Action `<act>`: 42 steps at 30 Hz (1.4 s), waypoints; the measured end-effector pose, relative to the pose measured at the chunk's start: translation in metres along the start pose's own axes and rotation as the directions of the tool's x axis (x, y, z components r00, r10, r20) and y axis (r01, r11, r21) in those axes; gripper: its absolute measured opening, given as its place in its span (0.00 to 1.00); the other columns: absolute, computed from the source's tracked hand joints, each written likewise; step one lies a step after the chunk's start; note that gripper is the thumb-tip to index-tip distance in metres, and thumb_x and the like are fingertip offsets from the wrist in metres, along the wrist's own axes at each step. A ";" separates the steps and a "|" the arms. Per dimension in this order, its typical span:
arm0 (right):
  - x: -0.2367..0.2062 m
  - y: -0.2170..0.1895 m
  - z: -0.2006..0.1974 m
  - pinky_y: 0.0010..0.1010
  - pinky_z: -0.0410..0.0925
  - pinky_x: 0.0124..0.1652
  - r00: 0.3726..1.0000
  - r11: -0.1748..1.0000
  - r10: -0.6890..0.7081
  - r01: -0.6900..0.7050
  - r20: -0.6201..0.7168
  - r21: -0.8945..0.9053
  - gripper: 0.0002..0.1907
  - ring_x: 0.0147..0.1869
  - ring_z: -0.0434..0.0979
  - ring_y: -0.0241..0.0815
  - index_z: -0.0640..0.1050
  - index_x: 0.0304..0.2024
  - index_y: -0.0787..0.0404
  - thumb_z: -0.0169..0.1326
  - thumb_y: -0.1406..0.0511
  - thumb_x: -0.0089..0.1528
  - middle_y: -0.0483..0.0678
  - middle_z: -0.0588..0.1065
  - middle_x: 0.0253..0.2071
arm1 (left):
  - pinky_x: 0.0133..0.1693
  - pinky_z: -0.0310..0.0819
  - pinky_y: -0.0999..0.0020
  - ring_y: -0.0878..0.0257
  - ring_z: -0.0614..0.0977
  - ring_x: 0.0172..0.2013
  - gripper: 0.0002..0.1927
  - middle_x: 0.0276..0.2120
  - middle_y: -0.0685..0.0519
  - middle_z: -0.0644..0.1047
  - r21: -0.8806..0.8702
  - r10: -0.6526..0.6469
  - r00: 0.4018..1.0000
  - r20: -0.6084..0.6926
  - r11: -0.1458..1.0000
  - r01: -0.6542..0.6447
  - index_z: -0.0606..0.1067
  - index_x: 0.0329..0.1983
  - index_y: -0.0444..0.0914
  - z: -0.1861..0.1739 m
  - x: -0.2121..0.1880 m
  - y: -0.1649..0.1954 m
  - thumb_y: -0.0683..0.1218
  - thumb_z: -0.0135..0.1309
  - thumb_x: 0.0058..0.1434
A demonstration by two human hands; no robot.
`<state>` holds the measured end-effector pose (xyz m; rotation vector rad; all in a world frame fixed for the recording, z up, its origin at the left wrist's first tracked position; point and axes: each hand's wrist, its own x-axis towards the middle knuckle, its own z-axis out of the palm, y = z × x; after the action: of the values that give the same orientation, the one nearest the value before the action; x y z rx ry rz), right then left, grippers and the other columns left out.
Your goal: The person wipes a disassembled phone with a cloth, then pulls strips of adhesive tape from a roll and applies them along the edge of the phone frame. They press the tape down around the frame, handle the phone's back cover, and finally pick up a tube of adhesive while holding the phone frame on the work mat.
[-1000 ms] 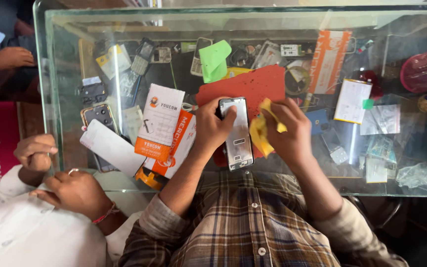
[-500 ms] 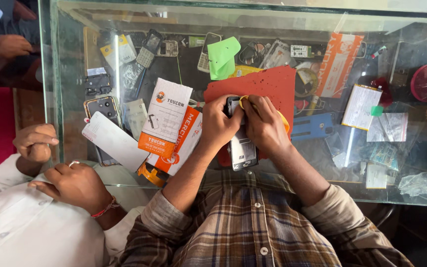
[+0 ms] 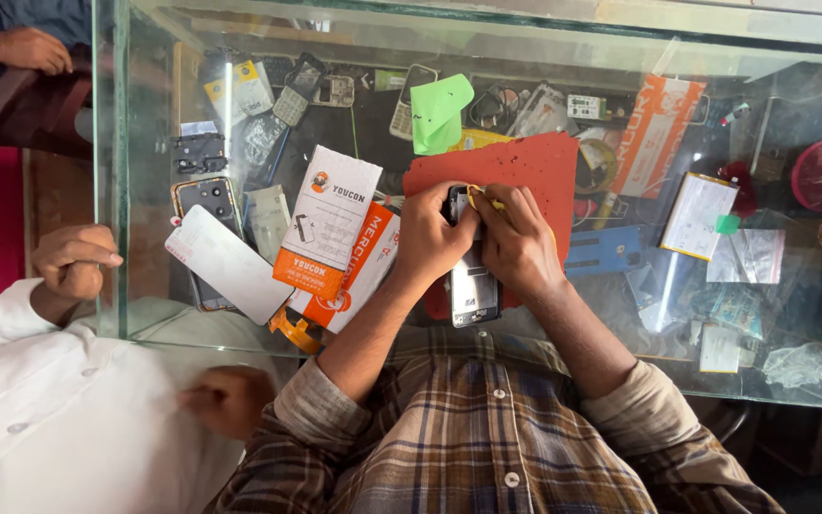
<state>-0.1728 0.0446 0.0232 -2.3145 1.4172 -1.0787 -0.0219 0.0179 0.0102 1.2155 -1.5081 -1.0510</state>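
While both hands grip the phone at frame centre, left hand fingers clamp its edge; right hand pinches a yellow cloth. Best: steady phone, light strokes.

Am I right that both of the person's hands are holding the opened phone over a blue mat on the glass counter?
Not quite: the mat is red, not blue, as the head view shows. The left hand and right hand do both hold the opened phone over it on the glass counter.
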 end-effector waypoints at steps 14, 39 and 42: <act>0.000 0.003 -0.001 0.42 0.72 0.48 0.993 0.986 0.114 -0.116 -0.027 -0.119 0.20 0.51 0.76 0.54 0.80 0.51 0.70 0.57 0.78 0.54 0.54 0.72 0.48 | 0.36 0.78 0.65 0.57 0.86 0.31 0.07 0.31 0.47 0.83 0.006 -0.032 0.999 0.003 0.999 0.032 0.79 0.40 0.33 0.001 0.002 -0.003 0.40 0.57 0.59; -0.016 0.002 -0.026 0.43 0.72 0.34 0.914 0.957 0.291 -0.276 0.284 -0.095 0.15 0.34 0.79 0.54 0.82 0.44 0.59 0.59 0.70 0.53 0.50 0.74 0.38 | 0.38 0.79 0.67 0.60 0.86 0.33 0.09 0.32 0.48 0.83 -0.009 0.011 1.000 -0.008 1.000 -0.011 0.79 0.42 0.32 -0.001 0.002 -0.007 0.42 0.57 0.61; -0.014 0.002 -0.028 0.40 0.73 0.37 0.958 0.965 0.260 -0.260 0.121 -0.012 0.15 0.40 0.80 0.53 0.81 0.49 0.62 0.54 0.72 0.60 0.51 0.74 0.42 | 0.38 0.79 0.67 0.61 0.86 0.34 0.09 0.33 0.48 0.83 -0.013 0.031 0.999 -0.014 0.999 -0.032 0.79 0.42 0.32 -0.001 0.004 -0.007 0.42 0.57 0.61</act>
<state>-0.1969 0.0603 0.0350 -2.0763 1.6126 -0.8493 -0.0197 0.0124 0.0038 1.1843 -1.5026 -1.0279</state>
